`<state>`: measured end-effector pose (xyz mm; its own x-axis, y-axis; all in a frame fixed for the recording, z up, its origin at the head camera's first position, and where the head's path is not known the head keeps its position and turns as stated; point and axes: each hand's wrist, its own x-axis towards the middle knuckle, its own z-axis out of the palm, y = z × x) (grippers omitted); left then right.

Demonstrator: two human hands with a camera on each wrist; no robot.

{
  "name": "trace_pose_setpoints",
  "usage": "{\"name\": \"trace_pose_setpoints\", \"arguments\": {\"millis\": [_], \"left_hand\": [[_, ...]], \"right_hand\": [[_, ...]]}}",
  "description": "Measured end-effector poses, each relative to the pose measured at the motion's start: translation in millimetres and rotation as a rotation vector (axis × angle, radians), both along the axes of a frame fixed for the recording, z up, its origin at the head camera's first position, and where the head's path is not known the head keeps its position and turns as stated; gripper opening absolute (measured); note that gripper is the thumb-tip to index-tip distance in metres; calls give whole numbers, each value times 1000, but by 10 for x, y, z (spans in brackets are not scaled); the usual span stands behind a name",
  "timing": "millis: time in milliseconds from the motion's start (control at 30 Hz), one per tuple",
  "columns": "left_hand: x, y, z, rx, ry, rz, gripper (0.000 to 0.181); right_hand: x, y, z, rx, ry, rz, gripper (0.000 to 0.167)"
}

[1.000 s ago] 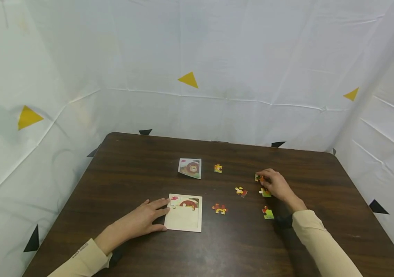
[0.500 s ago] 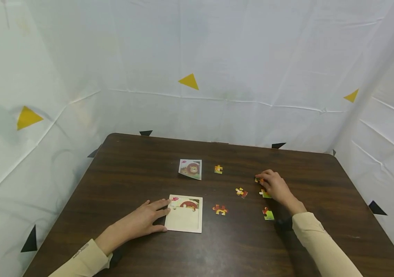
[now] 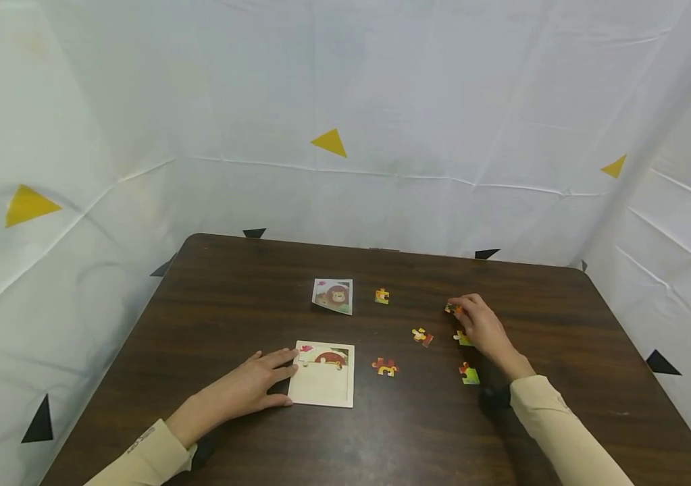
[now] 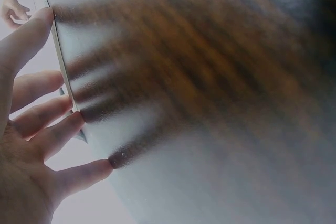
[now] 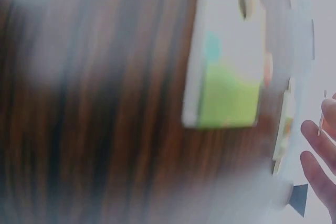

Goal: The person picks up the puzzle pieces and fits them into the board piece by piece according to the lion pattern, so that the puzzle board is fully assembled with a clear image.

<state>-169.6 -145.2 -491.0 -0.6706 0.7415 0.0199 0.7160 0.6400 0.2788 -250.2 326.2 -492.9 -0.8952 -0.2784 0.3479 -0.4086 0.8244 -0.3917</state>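
At the left edge of a pale square puzzle board (image 3: 319,388) rests my left hand (image 3: 248,385), its fingers extended and spread. The board's top row holds fitted pieces with a pink shape and part of a brown mane. My right hand (image 3: 488,331), far to the right, pinches a small puzzle piece (image 3: 450,308) between thumb and fingers. In the right wrist view that piece (image 5: 322,121) shows as a thin edge at the fingertips. Just below the hand lies a green-and-yellow puzzle piece (image 3: 462,339), partly covered by it. A green-and-red puzzle piece (image 3: 470,374) lies nearer.
Between board and right hand lie a red-and-yellow piece (image 3: 385,367), a yellow-and-brown piece (image 3: 423,337) and an orange-yellow piece (image 3: 381,296). A lion picture card (image 3: 333,295) lies behind the board. White sheeting (image 3: 406,101) surrounds the dark wooden table (image 3: 248,283).
The right hand's fingers have shifted slightly up and left with the puzzle piece. My left hand and the board stay where they were, and the loose pieces have not moved.
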Motion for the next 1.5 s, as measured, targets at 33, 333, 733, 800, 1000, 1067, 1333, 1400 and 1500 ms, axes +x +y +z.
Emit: {"name": "trace_pose_setpoints", "arguments": {"millis": [33, 333, 733, 800, 1000, 1067, 1333, 1400, 1500], "left_hand": [[2, 0, 1, 5, 11, -4, 57], [9, 6, 18, 7, 27, -11, 56], [1, 8, -17, 8, 15, -3, 57], [4, 8, -16, 11, 14, -3, 57], [9, 4, -11, 13, 22, -6, 56], [5, 4, -17, 15, 20, -5, 56], [4, 7, -10, 14, -11, 6, 58], [3, 7, -8, 12, -15, 7, 58], [2, 7, -22, 18, -2, -1, 58]], "right_hand": [[1, -18, 8, -11, 9, 4, 27], [41, -220, 92, -71, 92, 58, 29], [136, -560, 139, -125, 112, 137, 23], [154, -614, 135, -118, 102, 141, 23], [219, -816, 161, -103, 74, 173, 23], [243, -900, 187, -100, 77, 191, 24], [369, -1255, 241, -95, 91, 272, 29], [398, -1338, 232, -93, 77, 303, 28], [433, -1449, 210, -90, 66, 345, 30]]}}
